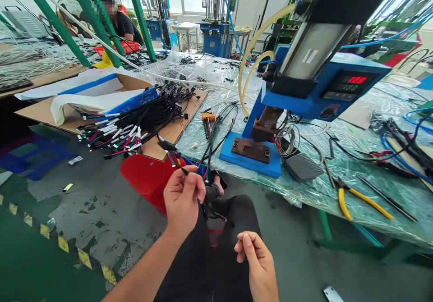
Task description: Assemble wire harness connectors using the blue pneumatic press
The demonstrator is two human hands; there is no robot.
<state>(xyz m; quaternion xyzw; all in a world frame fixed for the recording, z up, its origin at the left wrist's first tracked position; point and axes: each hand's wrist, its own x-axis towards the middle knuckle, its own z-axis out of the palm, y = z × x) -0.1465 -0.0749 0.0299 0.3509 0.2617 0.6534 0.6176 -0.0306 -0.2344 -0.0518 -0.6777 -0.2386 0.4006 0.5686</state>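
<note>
My left hand point(183, 198) is raised over my lap, fingers pinched on a thin black cable point(209, 157) that runs up to the bench edge. Its coloured wire ends point(173, 157) stick out just above my fingers. My right hand point(254, 254) hovers lower, near my knee, fingers curled into a loose fist; whether it holds the cable's lower end I cannot make out. Just ahead on the bench stands a blue press machine point(304, 76) with a brown die point(252, 148) on its base.
A pile of black wire harnesses point(135, 124) lies on flattened cardboard at left. A grey foot pedal point(302, 167), yellow-handled pliers point(358, 199) and loose tools sit on the plastic-covered bench point(372, 176). A red bin point(147, 178) stands below. Another person sits at the far left.
</note>
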